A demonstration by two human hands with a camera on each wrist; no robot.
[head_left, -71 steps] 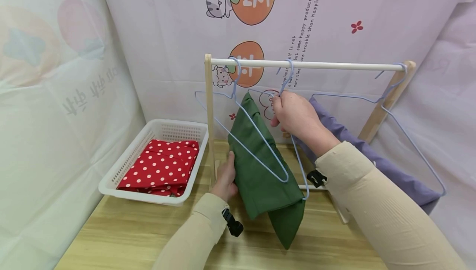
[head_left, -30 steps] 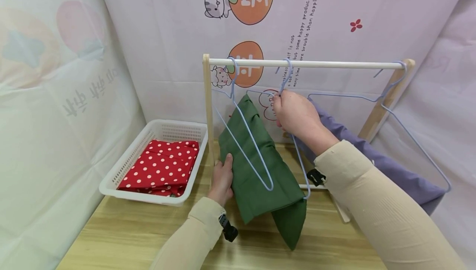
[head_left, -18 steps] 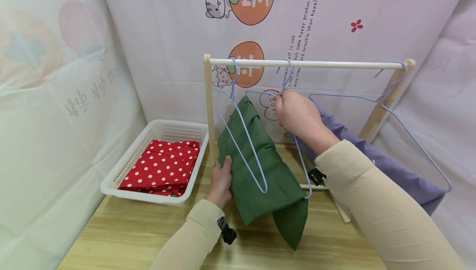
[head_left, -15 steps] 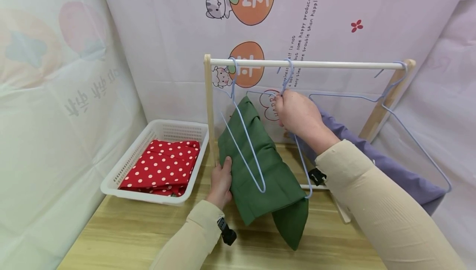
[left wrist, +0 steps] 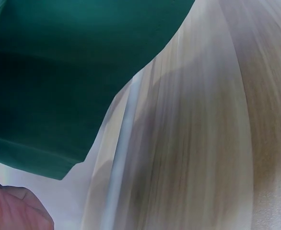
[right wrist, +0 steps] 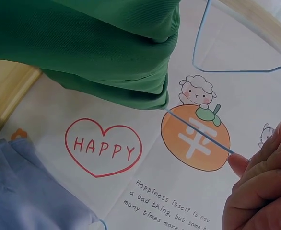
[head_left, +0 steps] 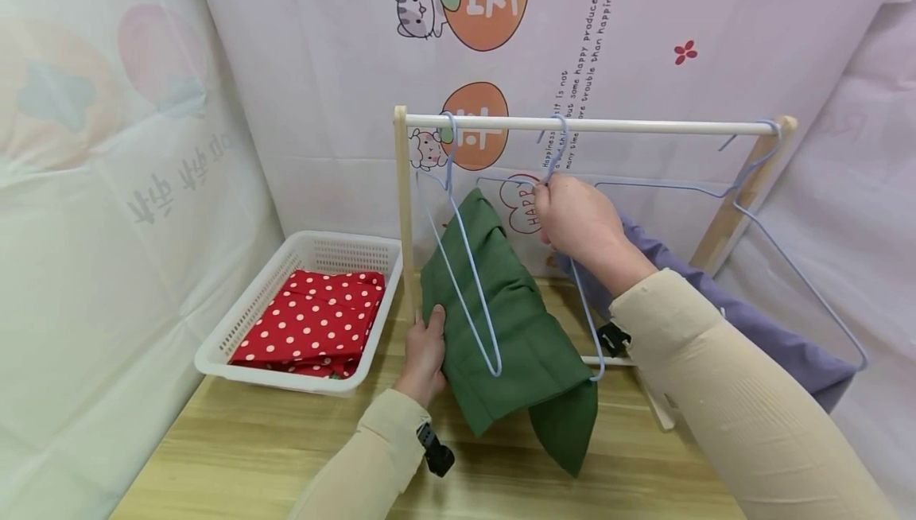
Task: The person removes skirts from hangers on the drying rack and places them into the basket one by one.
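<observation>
My right hand (head_left: 581, 214) grips a blue wire clothes hanger (head_left: 556, 156) just below its hook, which hangs over the white rod of a small rack. Draped through this hanger is a folded green cloth (head_left: 522, 345), tilted, with a loose end hanging lower behind. At the cloth's left edge, my left hand (head_left: 425, 349) pinches it, thumb in front and the other fingers mostly hidden behind. The right wrist view shows the green folds (right wrist: 111, 57) bunched along the hanger's wire (right wrist: 200, 132). A bare hanger (head_left: 475, 274) hangs in front of the cloth, overlapping it.
The rack's rod (head_left: 658, 127) spans two wooden uprights. A purple cloth (head_left: 744, 337) hangs on another hanger at the right end. To the left, a white basket (head_left: 275, 384) holds a folded red polka-dot cloth (head_left: 315, 313). Everything stands on a wooden table (head_left: 236, 456).
The left hand has drawn the green cloth's edge a little left and down, spreading it wider. The bare hanger has turned, its lower corner swinging left. My right hand has shifted slightly right, keeping its grip.
</observation>
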